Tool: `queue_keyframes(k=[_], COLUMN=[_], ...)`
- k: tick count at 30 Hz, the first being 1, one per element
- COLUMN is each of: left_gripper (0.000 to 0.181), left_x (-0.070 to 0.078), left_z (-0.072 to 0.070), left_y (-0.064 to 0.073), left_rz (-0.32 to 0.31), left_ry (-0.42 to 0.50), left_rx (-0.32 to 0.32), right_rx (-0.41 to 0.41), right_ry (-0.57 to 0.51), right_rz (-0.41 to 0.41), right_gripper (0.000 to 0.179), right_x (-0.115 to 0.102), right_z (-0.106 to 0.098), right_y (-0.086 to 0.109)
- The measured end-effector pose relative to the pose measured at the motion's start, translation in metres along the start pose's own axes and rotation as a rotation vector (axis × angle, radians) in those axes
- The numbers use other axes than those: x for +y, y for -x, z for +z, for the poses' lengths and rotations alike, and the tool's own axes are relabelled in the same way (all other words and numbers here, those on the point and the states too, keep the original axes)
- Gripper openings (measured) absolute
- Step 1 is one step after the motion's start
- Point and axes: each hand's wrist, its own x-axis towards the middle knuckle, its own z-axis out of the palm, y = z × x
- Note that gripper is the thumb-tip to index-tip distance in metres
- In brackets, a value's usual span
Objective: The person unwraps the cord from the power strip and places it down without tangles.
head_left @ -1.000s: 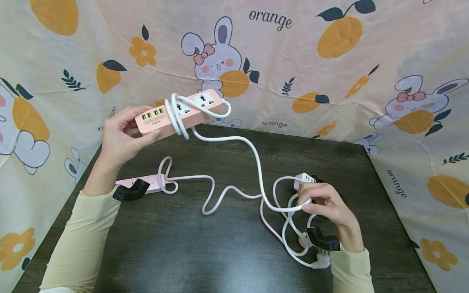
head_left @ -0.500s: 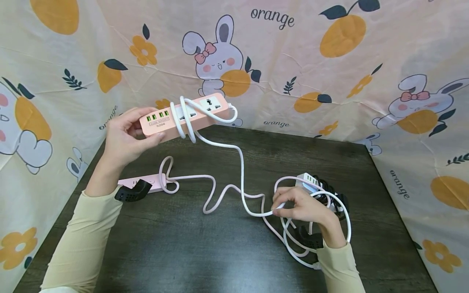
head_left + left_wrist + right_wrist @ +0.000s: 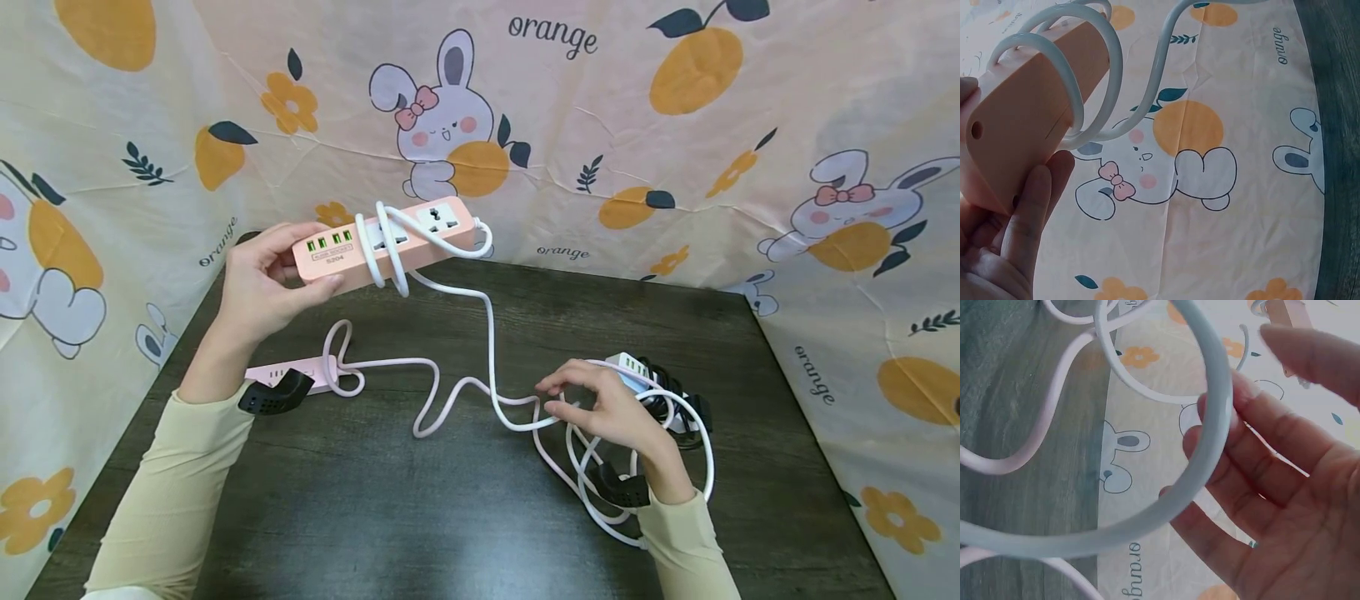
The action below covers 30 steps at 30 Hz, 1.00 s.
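My left hand (image 3: 258,279) holds a peach power strip (image 3: 333,254) above the table by its left end, thumb on the near side. White cord (image 3: 491,333) is looped round the strip's middle, then hangs down toward the right hand. In the left wrist view, fingers and thumb wrap the end of the strip (image 3: 1029,106) and the cord loops (image 3: 1113,69) stand out from it. My right hand (image 3: 603,404) is over the table's right side, thumb and index finger spread apart. The right wrist view shows the cord (image 3: 1216,394) lying across its loosely bent fingers (image 3: 1272,419).
A pink power strip (image 3: 315,372) lies at the left, partly behind the left wrist's black camera (image 3: 277,393). Its pink cord (image 3: 405,362) winds rightward into tangled cords. A white power strip (image 3: 630,365) and bundled black cable (image 3: 663,379) lie beyond the right hand. Patterned cloth surrounds the table.
My right hand has moved left along the white cord, and its thumb and index finger have parted from their pinch. The left hand and peach strip have shifted slightly right and down.
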Motion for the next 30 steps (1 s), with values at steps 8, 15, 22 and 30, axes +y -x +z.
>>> queue_keyframes(k=[8,15,22,30], left_gripper=[0.045,0.043,0.043,0.043], left_x=[0.001,0.003,0.005,0.007], left_z=[0.000,0.002,0.003,0.006], left_y=[0.001,0.001,0.003,0.003], left_rz=[0.016,0.016,0.014,0.023], left_ry=[0.036,0.042,0.059,0.069], left_rx=[-0.014,-0.031,-0.032,-0.033], right_rx=[0.223,0.332,0.304,0.299], right_ry=[0.064,0.029,0.030,0.006], right_rz=[0.136,0.218,0.214,0.212], right_gripper=[0.018,0.016,0.025,0.028], right_x=[-0.009,-0.019,-0.023,-0.016], right_z=[0.000,0.003,0.010,0.021], right_y=[-0.026,-0.054,-0.074,-0.101])
